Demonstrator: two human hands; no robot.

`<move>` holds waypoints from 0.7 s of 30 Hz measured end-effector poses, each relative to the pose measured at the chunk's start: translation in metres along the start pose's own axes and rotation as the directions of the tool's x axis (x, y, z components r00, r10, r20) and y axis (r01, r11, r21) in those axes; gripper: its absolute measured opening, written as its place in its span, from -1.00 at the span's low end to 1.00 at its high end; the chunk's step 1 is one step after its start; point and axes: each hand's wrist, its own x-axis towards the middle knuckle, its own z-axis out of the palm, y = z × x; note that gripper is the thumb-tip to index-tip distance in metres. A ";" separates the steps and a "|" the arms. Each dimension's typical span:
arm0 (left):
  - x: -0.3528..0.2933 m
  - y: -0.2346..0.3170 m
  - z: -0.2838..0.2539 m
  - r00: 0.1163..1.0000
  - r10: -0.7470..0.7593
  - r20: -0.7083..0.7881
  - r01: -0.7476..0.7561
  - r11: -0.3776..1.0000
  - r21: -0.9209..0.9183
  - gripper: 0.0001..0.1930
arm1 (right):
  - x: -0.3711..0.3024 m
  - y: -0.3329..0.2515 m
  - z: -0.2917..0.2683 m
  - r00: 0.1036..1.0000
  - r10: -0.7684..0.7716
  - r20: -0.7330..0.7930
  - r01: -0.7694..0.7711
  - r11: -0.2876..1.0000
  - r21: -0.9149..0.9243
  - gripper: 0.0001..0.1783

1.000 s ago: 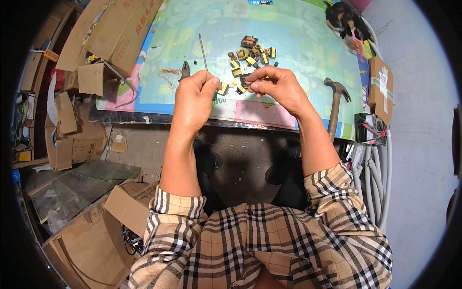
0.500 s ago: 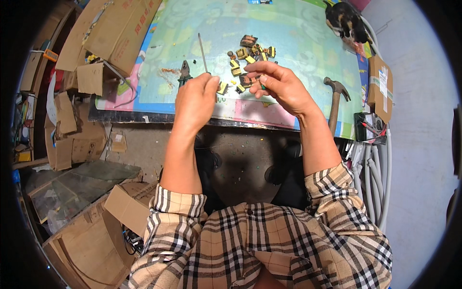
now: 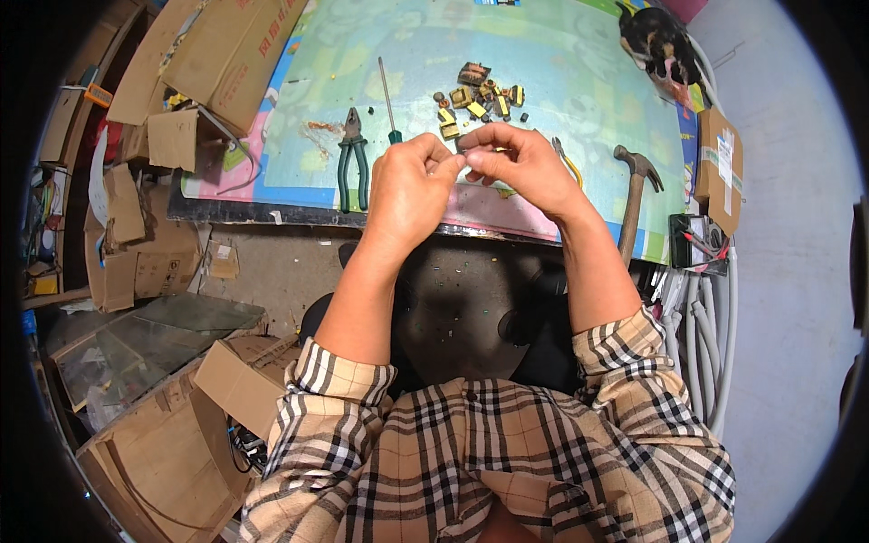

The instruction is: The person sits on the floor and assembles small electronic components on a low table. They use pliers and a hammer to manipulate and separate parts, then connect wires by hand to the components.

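My left hand [image 3: 412, 185] and my right hand [image 3: 523, 170] meet over the near part of the table, fingertips pinched together. What they hold, if anything, is too small and hidden to make out. Just beyond the fingers lies a loose heap of small yellow-and-black wound coil parts [image 3: 462, 97], one dark block [image 3: 473, 73] among them. Left of my left hand rest pliers [image 3: 352, 163] with dark green handles, and a screwdriver [image 3: 386, 90] with a long thin shaft and green handle. Pliers with yellow handles [image 3: 569, 163] are partly covered by my right hand.
A claw hammer [image 3: 631, 185] lies on the table's right side. At the far right corner sits a cat [image 3: 656, 45]. Cardboard boxes [image 3: 226, 54] stand at the left, another box [image 3: 718, 167] at the right edge, above grey pipes [image 3: 706, 344].
My left hand has moved right, away from the pliers and screwdriver, to meet my right hand. The green pliers' handles and the screwdriver's handle are now uncovered. My right hand has closed into a pinch.
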 end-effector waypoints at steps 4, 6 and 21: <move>0.001 -0.003 0.000 1.000 0.001 -0.009 -0.001 1.000 -0.013 -0.76 | 0.000 -0.001 0.000 1.000 0.029 -0.013 -0.031 0.983 -0.179 -0.76; 0.001 -0.004 -0.001 1.000 0.000 -0.005 0.000 1.000 -0.015 -0.76 | -0.001 -0.005 0.001 0.999 0.034 -0.039 -0.040 0.987 -0.153 -0.78; 0.001 -0.001 -0.007 0.994 0.061 -0.095 -0.058 0.998 0.034 -0.78 | -0.001 0.005 -0.013 0.983 0.153 0.104 -0.184 0.882 0.435 -0.70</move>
